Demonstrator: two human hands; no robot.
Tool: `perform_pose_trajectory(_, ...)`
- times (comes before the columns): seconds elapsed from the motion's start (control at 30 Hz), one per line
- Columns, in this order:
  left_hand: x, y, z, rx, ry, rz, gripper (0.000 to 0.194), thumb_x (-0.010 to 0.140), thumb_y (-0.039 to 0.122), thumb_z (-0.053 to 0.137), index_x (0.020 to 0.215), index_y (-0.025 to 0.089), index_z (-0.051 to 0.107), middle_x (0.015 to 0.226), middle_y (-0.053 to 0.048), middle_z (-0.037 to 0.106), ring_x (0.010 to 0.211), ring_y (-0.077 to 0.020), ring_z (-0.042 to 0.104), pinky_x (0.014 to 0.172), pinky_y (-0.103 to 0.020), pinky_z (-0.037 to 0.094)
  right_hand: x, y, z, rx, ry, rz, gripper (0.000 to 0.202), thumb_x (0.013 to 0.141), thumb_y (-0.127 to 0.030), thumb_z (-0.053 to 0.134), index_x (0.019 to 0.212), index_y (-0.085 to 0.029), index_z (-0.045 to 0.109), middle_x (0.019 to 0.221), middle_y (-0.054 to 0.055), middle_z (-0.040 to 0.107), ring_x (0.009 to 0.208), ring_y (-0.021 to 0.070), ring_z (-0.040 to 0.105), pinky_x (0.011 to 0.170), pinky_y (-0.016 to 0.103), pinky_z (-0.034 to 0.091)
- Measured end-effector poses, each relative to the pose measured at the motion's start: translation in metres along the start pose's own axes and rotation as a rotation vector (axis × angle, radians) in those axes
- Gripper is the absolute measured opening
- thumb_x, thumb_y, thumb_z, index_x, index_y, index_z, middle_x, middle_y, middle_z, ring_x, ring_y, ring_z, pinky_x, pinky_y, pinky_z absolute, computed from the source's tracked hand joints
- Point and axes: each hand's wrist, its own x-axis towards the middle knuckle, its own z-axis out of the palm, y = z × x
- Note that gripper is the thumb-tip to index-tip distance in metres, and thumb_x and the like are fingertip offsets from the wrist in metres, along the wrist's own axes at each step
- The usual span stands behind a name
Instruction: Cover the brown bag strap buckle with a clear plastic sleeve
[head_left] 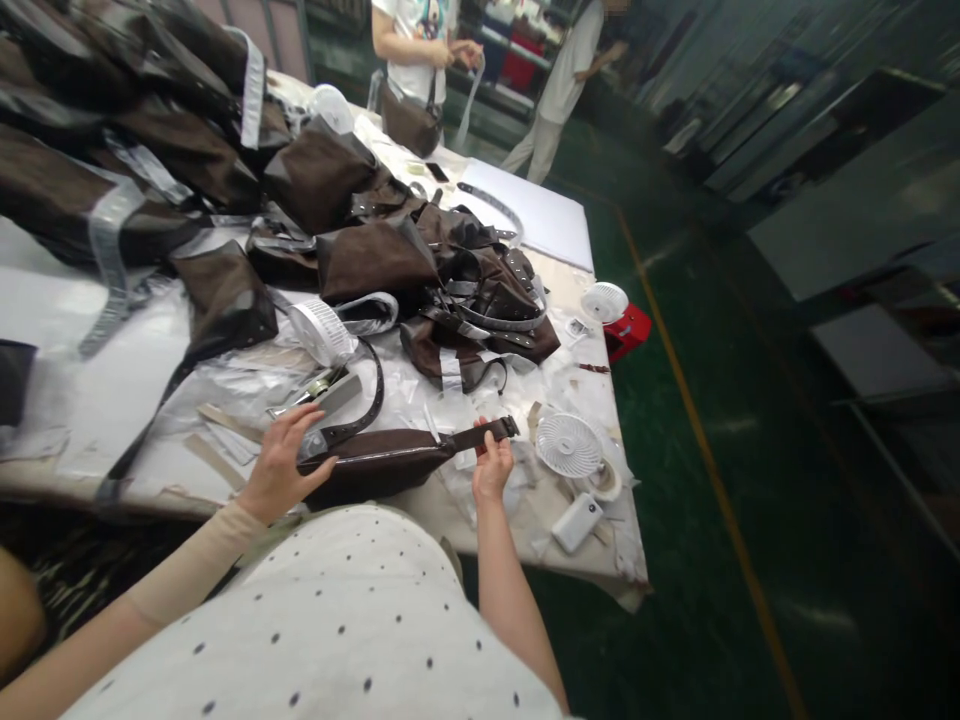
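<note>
A dark brown bag (390, 464) with a zipper along its top lies at the table's near edge, close to my body. My right hand (493, 466) is closed on the short strap (472, 437) at the bag's right end, and a dark buckle (511, 427) sticks out past the fingers. At the bag's left end is my left hand (281, 466), thumb and fingers apart; whether it touches the bag I cannot tell. A dark studded strap (375, 400) curves up behind the bag, beside a metal tool (322, 390) partly hidden by my left fingers.
Brown bags (375, 260) are heaped across the table's middle and left. To the right are a white fan (568, 445), a tape roll (609, 480) and a white phone (577, 522). Another white fan (322, 332) stands behind my left hand. Two people stand beyond the table.
</note>
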Motion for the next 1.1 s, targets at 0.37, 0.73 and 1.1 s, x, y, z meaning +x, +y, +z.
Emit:
perform_pose_trajectory(0.37, 0.042, 0.083, 0.126, -1.024, -0.24, -0.553, 0.041, 0.071, 0.031, 0.07, 0.106, 0.017, 0.053, 0.11, -0.012, 0.067, 0.106, -0.0265, 0.063, 0.101, -0.049, 0.045, -0.054, 0.015, -0.013, -0.706, -0.333, -0.265, 0.04, 0.08, -0.013, 0.044, 0.111, -0.02, 0.067, 0.118, 0.006, 0.066, 0.113, 0.0196, 0.059, 0.101, 0.034, 0.044)
perform_pose_trajectory(0.73, 0.028, 0.062, 0.119, -1.009, -0.321, -0.829, 0.036, 0.063, 0.02, 0.072, 0.096, 0.016, 0.056, 0.086, -0.006, 0.07, 0.08, -0.0244, 0.071, 0.069, -0.033, 0.06, -0.011, 0.048, -0.211, -1.112, 0.439, 0.204, 0.046, 0.061, -0.023, 0.068, 0.106, -0.014, 0.06, 0.111, 0.016, 0.065, 0.102, 0.028, 0.06, 0.087, 0.036, 0.044)
perform_pose_trajectory(1.1, 0.029, 0.063, 0.118, -0.886, -0.334, -0.804, 0.036, 0.068, 0.025, 0.069, 0.1, 0.015, 0.055, 0.075, -0.004, 0.068, 0.071, -0.0206, 0.07, 0.061, -0.029, 0.056, 0.005, 0.059, -0.208, -1.186, 0.328, 0.208, 0.041, 0.06, -0.027, 0.074, 0.096, -0.015, 0.061, 0.1, 0.012, 0.066, 0.098, 0.025, 0.058, 0.084, 0.034, 0.043)
